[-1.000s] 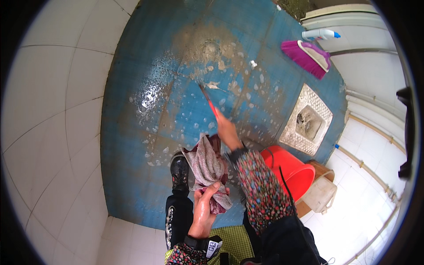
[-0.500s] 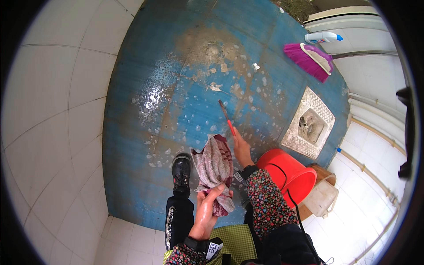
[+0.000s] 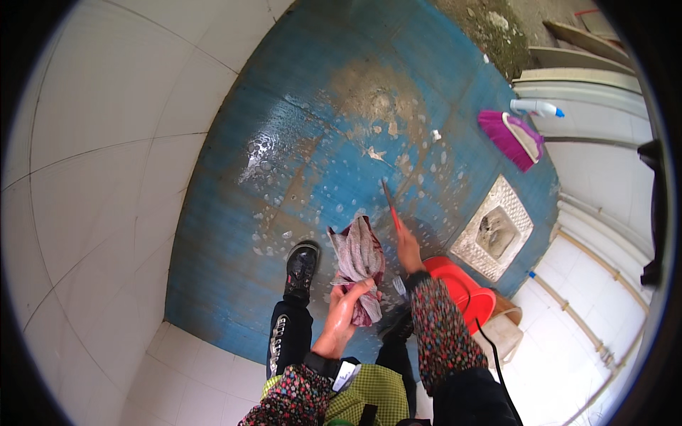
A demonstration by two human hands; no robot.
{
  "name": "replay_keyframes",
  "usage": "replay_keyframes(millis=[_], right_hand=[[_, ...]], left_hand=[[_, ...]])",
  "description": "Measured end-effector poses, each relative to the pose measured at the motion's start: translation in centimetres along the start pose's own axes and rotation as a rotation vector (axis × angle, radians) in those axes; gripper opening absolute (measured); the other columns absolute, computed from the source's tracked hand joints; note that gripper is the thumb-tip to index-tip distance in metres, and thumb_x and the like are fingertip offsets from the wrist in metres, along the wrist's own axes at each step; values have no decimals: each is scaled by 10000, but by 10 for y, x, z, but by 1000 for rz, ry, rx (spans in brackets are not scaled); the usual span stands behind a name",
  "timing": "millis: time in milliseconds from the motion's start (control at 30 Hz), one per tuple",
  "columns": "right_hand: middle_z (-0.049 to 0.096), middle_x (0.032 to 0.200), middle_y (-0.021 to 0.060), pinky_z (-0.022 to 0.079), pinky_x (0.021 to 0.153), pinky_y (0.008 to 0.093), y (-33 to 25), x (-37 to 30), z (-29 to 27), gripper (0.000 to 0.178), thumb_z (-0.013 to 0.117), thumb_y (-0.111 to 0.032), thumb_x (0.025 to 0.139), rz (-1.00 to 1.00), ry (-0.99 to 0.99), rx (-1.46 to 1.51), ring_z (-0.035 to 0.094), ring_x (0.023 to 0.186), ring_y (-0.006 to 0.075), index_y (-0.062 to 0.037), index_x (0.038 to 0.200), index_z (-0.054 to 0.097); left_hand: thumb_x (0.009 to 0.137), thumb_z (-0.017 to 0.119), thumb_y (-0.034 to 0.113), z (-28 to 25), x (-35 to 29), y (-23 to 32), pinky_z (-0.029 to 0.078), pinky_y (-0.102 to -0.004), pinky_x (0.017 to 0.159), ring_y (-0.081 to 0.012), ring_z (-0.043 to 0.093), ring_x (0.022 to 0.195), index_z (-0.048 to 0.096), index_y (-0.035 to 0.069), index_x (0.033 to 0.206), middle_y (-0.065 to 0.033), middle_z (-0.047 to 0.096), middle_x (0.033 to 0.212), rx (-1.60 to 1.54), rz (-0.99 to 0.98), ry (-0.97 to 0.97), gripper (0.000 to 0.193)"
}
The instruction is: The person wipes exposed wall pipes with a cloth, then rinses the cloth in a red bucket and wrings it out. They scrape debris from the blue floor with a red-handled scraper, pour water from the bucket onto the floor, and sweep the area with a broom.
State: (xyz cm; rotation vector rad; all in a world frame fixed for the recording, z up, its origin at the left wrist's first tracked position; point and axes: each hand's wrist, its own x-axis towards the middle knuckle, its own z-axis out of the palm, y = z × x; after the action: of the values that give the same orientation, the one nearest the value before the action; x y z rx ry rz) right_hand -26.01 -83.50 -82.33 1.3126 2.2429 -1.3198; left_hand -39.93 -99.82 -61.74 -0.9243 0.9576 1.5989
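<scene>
My left hand [image 3: 339,312] is closed around a damp-looking cloth [image 3: 358,257], grey with maroon parts, bunched up in front of my body. My right hand [image 3: 408,250] grips a slim tool [image 3: 391,204] by its red handle. Its narrow dark blade points forward and slightly left above the wet blue floor; the exact kind of tool is too small to tell. Cloth and tool are apart. A red bucket [image 3: 482,305] stands beside my right forearm, which partly hides it.
The blue floor [image 3: 234,220] has water, foam spots and brown dirt. A squat toilet [image 3: 469,248] is set in it at right. Beyond lie a purple broom head [image 3: 510,138] and a white bottle [image 3: 534,107]. Tiled walls flank the floor, with pipes [image 3: 572,312] at right.
The view has turned, showing more of the far right corner. My right hand with the tool has moved right, a little farther from the cloth. Both grips stay the same.
</scene>
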Motion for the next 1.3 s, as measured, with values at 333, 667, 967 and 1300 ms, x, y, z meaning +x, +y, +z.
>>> replay_keyframes(millis=[333,667,967,1300], right_hand=[[453,647,-31,375,420,254,-58,-191,-65,430,457,-242,1004,778,-106,602,430,481,77,-176,1429,432],[631,1070,136,471,825,338,-82,-177,-10,398,508,-232,975,528,-184,378,626,919,237,-192,1370,513],[605,1219,196,456,936,377,-118,-111,-31,387,483,-249,975,392,-39,315,573,1132,364,-208,1358,516],[624,1155,219,498,827,384,-144,35,37,379,466,-155,983,260,187,491,620,1037,380,-156,1360,511]], left_hand=[[806,703,46,-15,13,-33,536,-315,686,-167,626,791,496,40,1225,-73,638,1014,70,113,44,468],[818,692,115,-6,10,6,561,-362,640,-213,630,701,529,12,1097,-92,615,930,258,107,186,339],[848,665,92,52,-17,104,563,-382,691,-206,609,788,533,19,1134,-84,604,1019,187,347,103,323],[874,632,89,66,43,136,554,-338,695,-199,637,827,539,21,1174,-112,623,1095,407,-46,85,321]])
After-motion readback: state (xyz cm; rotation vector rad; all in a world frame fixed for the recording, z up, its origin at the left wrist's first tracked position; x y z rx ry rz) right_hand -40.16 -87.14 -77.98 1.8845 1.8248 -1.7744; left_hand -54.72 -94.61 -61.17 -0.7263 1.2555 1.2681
